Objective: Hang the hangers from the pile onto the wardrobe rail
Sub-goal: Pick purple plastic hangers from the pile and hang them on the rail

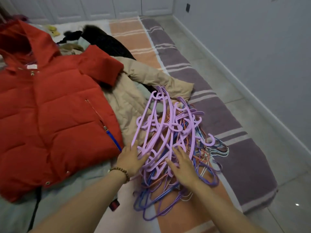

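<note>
A tangled pile of hangers (170,130) lies on the bed: broad lilac plastic ones on top, thin blue, purple, orange and white ones beneath. My left hand (130,158), with a bead bracelet at the wrist, rests on the pile's left edge with fingers spread among the lilac hangers. My right hand (182,163) lies flat on the middle of the pile, fingers straight. Neither hand grips a hanger. No wardrobe rail is in view.
A red puffer jacket (50,115) covers the bed's left side, with a beige coat (134,91) and a black garment (107,42) behind it. The striped bedspread (218,115) hangs over the right edge. Beyond it are a tiled floor (252,125) and a wall (260,39). White cupboard doors (101,7) stand at the back.
</note>
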The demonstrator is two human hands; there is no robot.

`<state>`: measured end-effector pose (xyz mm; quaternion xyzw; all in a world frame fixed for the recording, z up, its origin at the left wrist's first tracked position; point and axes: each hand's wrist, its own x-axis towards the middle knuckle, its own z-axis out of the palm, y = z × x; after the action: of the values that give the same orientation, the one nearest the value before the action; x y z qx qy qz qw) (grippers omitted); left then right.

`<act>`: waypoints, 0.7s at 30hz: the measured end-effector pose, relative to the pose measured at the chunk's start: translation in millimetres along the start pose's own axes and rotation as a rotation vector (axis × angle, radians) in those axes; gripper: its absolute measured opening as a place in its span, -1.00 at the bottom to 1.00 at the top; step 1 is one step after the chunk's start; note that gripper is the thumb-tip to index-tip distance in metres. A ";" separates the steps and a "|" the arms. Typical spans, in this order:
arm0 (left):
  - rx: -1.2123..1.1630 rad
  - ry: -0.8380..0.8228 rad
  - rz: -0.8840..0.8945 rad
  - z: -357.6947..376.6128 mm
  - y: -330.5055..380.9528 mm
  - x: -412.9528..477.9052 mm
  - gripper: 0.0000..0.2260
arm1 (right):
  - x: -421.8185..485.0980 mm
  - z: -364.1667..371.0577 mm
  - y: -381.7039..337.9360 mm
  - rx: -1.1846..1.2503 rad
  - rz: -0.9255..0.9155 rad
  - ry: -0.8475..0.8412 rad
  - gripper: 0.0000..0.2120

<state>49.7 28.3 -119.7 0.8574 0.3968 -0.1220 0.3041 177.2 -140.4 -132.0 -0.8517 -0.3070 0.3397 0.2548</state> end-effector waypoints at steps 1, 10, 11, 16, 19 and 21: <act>-0.024 -0.017 -0.032 7.6 -4.2 4.0 -0.24 | 5.5 8.6 4.2 -0.009 -0.003 -0.005 -0.41; -0.127 0.100 -0.075 41.5 -15.6 31.4 -0.21 | 33.3 55.8 20.7 -0.147 -0.074 0.071 -0.24; -0.131 0.122 -0.072 41.5 -15.7 33.8 -0.23 | 33.9 57.8 21.9 -0.138 -0.075 0.080 -0.16; -0.008 0.110 -0.064 35.7 -11.8 35.1 -0.32 | 33.0 56.1 18.5 -0.127 -0.062 0.067 -0.17; -0.082 0.194 -0.023 24.9 -18.9 40.5 -0.74 | 31.7 49.6 11.1 -0.093 -0.005 0.009 -0.42; -0.186 0.195 0.008 13.2 -21.8 40.5 -0.89 | 33.5 46.4 5.6 -0.037 0.040 -0.022 -0.46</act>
<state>60.2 55.6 -157.6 0.8350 0.4305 0.0003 0.3428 164.5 -110.5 -179.4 -0.8586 -0.2991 0.3480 0.2287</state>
